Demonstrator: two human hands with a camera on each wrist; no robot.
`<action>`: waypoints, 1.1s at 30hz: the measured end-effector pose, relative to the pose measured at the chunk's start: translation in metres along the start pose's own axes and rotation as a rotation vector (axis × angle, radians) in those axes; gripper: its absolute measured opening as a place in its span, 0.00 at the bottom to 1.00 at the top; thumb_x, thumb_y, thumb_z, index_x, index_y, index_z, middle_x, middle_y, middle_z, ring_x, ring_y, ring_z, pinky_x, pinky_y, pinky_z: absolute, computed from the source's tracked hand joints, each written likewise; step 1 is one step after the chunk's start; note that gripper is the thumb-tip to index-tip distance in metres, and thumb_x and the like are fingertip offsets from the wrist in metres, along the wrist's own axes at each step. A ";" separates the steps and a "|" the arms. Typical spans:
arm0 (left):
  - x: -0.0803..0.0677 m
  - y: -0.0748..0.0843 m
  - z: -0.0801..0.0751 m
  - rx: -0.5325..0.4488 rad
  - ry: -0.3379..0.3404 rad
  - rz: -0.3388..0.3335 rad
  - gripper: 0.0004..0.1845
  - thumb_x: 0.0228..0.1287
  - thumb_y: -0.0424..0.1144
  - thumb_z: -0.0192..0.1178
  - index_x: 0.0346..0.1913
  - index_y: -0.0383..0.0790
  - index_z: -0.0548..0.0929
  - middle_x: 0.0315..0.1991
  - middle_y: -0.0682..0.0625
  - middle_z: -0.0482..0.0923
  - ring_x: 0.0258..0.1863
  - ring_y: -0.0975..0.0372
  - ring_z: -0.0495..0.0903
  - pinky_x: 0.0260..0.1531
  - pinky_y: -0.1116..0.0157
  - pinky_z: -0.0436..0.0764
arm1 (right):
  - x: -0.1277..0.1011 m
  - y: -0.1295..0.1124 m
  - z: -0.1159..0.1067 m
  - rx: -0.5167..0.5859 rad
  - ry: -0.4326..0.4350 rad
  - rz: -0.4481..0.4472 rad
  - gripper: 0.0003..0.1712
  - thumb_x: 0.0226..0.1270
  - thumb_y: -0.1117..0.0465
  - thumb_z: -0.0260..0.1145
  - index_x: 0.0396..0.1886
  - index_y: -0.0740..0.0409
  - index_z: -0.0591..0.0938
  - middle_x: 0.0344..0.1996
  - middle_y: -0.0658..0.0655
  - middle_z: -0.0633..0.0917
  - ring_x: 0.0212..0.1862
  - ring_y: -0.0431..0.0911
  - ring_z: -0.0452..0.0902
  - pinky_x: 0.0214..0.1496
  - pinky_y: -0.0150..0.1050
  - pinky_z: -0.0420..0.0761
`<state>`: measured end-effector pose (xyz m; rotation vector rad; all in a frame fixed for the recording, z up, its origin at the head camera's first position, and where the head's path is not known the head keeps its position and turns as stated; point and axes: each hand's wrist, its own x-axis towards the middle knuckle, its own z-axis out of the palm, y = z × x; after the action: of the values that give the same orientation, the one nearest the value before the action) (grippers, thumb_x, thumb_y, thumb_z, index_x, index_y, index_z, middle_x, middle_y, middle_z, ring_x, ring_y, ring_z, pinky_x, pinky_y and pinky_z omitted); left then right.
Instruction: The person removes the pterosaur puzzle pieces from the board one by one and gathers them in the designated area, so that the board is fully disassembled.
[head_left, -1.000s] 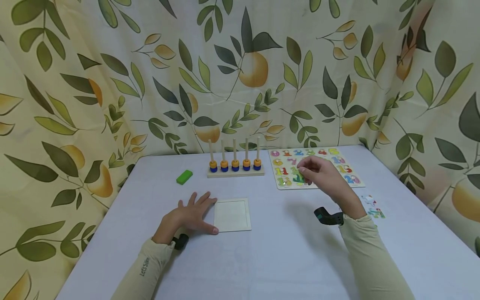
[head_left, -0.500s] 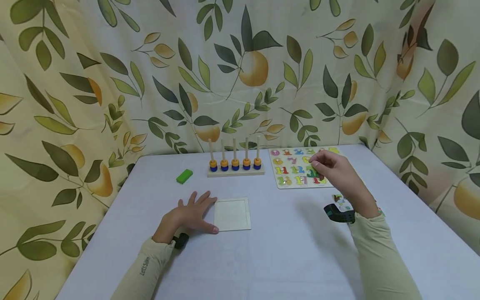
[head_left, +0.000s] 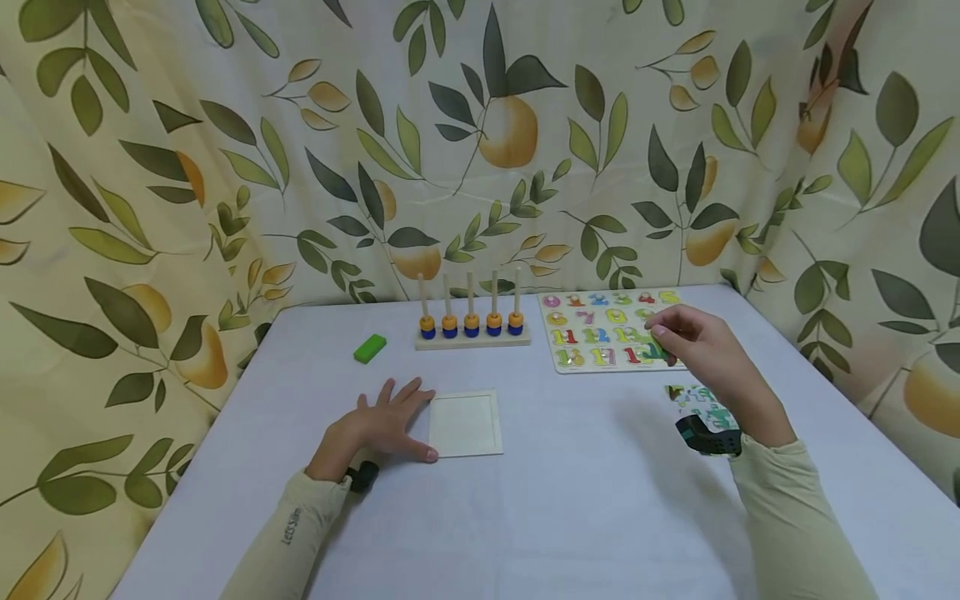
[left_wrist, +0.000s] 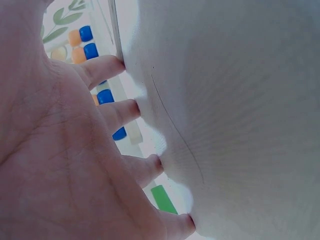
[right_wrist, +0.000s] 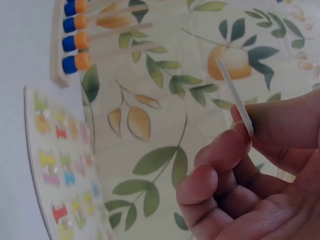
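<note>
In the head view my left hand point(head_left: 386, 429) lies with fingers spread on the table, its index fingertip and thumb touching the left edge of a shallow white square frame point(head_left: 465, 425). Its palm and straight fingers point(left_wrist: 117, 114) fill the left of the left wrist view. Over the front right corner of a colourful number board point(head_left: 577, 337), my right hand point(head_left: 701, 346) is raised and pinches a thin flat puzzle piece point(right_wrist: 234, 95) between thumb and index finger. The right wrist view shows that piece edge-on; its printed face is mostly hidden. Several loose puzzle pieces point(head_left: 701, 404) lie beside the right wrist.
Behind the frame stands a wooden peg rack point(head_left: 472, 342) with upright pegs bearing orange and blue beads. A green block point(head_left: 370, 348) lies left of it. A patterned curtain point(head_left: 480, 167) hangs behind the table's far edge.
My right hand has moved to the right and slightly nearer with the puzzle piece, uncovering more of the number board and the loose pieces. The left hand has stayed in place.
</note>
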<state>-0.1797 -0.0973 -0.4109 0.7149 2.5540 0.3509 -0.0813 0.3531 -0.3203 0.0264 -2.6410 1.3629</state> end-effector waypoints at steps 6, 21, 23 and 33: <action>-0.001 0.000 0.000 0.002 0.002 0.006 0.60 0.59 0.66 0.76 0.86 0.45 0.58 0.88 0.40 0.42 0.83 0.33 0.35 0.70 0.22 0.39 | -0.009 0.013 -0.010 -0.019 0.007 0.010 0.19 0.89 0.58 0.55 0.64 0.69 0.76 0.50 0.65 0.80 0.41 0.50 0.76 0.40 0.33 0.81; 0.000 -0.002 0.001 0.011 0.009 0.007 0.60 0.59 0.67 0.75 0.86 0.45 0.58 0.88 0.40 0.42 0.83 0.32 0.35 0.69 0.21 0.40 | -0.028 0.047 -0.030 -0.111 0.000 0.060 0.19 0.90 0.59 0.54 0.65 0.71 0.75 0.45 0.62 0.81 0.39 0.48 0.76 0.38 0.33 0.79; 0.000 -0.002 0.001 0.010 0.010 0.007 0.60 0.59 0.67 0.75 0.86 0.45 0.58 0.88 0.40 0.42 0.83 0.32 0.35 0.69 0.21 0.40 | -0.030 0.052 -0.033 -0.119 0.001 0.060 0.19 0.90 0.59 0.54 0.64 0.71 0.75 0.43 0.61 0.81 0.38 0.47 0.76 0.37 0.33 0.79; -0.001 0.000 0.000 0.006 0.002 0.008 0.60 0.59 0.66 0.75 0.86 0.45 0.57 0.88 0.40 0.42 0.83 0.32 0.35 0.69 0.21 0.39 | -0.040 0.067 -0.047 -0.140 -0.001 0.108 0.20 0.89 0.60 0.54 0.65 0.73 0.75 0.42 0.62 0.81 0.36 0.47 0.76 0.35 0.35 0.79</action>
<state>-0.1788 -0.0977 -0.4098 0.7274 2.5561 0.3464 -0.0415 0.4277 -0.3544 -0.1353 -2.7687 1.2043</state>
